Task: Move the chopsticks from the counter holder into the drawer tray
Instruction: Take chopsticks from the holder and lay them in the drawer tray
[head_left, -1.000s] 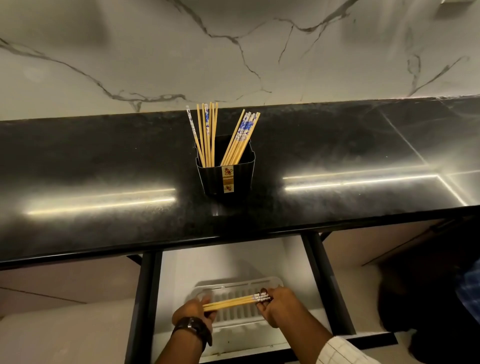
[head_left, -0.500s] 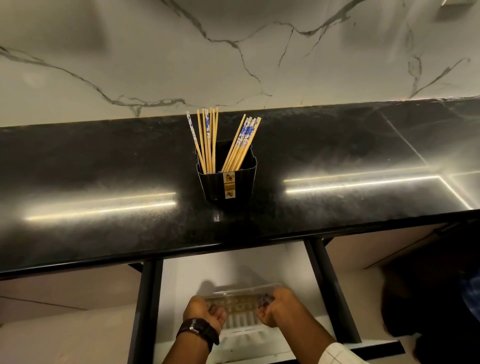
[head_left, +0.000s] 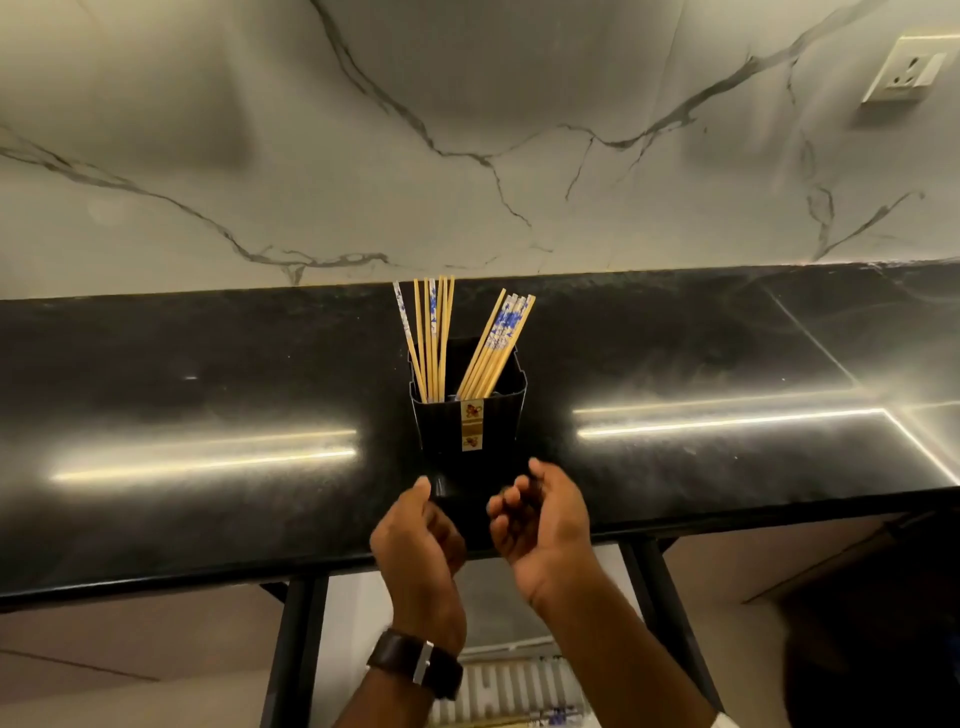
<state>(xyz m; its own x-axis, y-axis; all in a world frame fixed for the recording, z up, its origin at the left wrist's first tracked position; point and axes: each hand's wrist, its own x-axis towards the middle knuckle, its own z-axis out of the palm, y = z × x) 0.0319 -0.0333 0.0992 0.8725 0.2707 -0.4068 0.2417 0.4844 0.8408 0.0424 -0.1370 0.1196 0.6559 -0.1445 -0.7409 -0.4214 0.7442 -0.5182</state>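
A black holder (head_left: 470, 415) stands on the dark counter (head_left: 208, 389). In it are two bunches of wooden chopsticks with blue-patterned tops, one upright on the left (head_left: 431, 338) and one leaning right (head_left: 496, 345). My left hand (head_left: 415, 535) and my right hand (head_left: 540, 519) hover just in front of the holder over the counter's front edge, both empty with loosely curled fingers. Below, between my forearms, the white slotted drawer tray (head_left: 509, 686) shows, with chopsticks (head_left: 556, 718) lying in it at the bottom edge.
A marble wall (head_left: 467, 130) rises behind the counter, with a socket (head_left: 909, 70) at the upper right. Black frame posts (head_left: 293, 649) flank the open drawer. A watch sits on my left wrist (head_left: 415, 662).
Both hands let go of the chopsticks in the drawer tray and rose to the counter, now empty in front of the holder. The view tilted upward.
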